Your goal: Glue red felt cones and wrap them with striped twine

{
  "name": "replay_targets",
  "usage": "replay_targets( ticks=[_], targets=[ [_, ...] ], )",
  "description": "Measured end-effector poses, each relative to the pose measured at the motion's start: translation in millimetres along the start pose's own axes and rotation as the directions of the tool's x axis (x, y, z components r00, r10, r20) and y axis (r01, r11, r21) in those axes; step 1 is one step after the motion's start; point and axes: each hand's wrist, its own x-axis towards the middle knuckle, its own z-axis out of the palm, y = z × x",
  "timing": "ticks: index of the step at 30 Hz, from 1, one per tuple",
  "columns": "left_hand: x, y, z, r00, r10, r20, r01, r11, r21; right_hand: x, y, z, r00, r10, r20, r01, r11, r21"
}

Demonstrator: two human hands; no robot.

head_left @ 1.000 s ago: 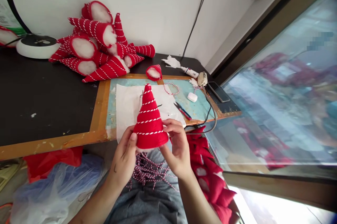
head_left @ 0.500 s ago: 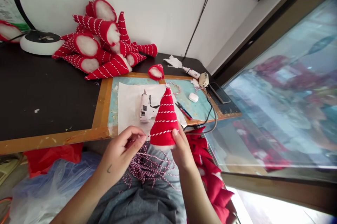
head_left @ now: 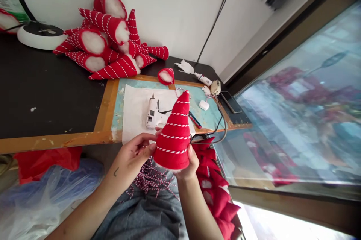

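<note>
A red felt cone [head_left: 175,134], stuffed with white filling and wound with a red-and-white twisted cord, stands tip up before me. My right hand [head_left: 189,163] grips it low on the right side, thumb in front and the other fingers hidden behind and beneath. At its lower left edge, my left hand [head_left: 138,152] is closed, thumb and fingertips pinching the cord [head_left: 170,151] against the felt; the exact contact is partly hidden. A loose tangle of the same cord [head_left: 149,180] lies on my lap below the cone.
A white glue gun [head_left: 152,114] lies on white paper [head_left: 131,112]. Behind is a pile of wound red cones [head_left: 108,44], with a lamp base [head_left: 41,36] to its left. A glue bottle [head_left: 203,79], white case [head_left: 204,105] and phone [head_left: 231,102] lie right. More red cones [head_left: 217,195] sit below.
The cone has turned and tilted slightly to the right, and sits a little lower and closer. My left hand has moved in against its edge; the right hand has shifted toward its base.
</note>
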Motion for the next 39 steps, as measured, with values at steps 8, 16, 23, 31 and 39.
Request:
replay_targets(
  ticks=[8, 16, 23, 31, 39],
  targets=[
    [3.4, 1.2, 5.0, 0.996, 0.055, -0.075, -0.061, 0.994, -0.086, 7.5, -11.9, -8.8, 0.999, -0.033, -0.029, 0.026, 0.974, -0.226],
    [-1.0, 6.4, 8.4, 0.936, 0.322, -0.141, -0.283, 0.928, 0.240, 0.2, -24.4, -1.3, 0.995, 0.071, 0.074, -0.056, 0.981, -0.186],
    [-14.7, 8.0, 7.1, 0.919, 0.345, -0.192, -0.203, 0.829, 0.521, 9.7, 2.7, 1.4, 0.977, -0.111, -0.183, 0.071, 0.975, -0.213],
    [-5.5, 14.9, 3.9, 0.971, 0.183, -0.155, -0.083, 0.864, 0.497, 7.2, 3.7, -0.4, 0.968, -0.131, -0.212, 0.079, 0.968, -0.239],
    [2.5, 11.7, 9.4, 0.984, -0.161, -0.075, 0.161, 0.987, -0.002, 5.7, 11.9, -9.1, 0.963, -0.136, -0.233, 0.077, 0.966, -0.246]
  ],
)
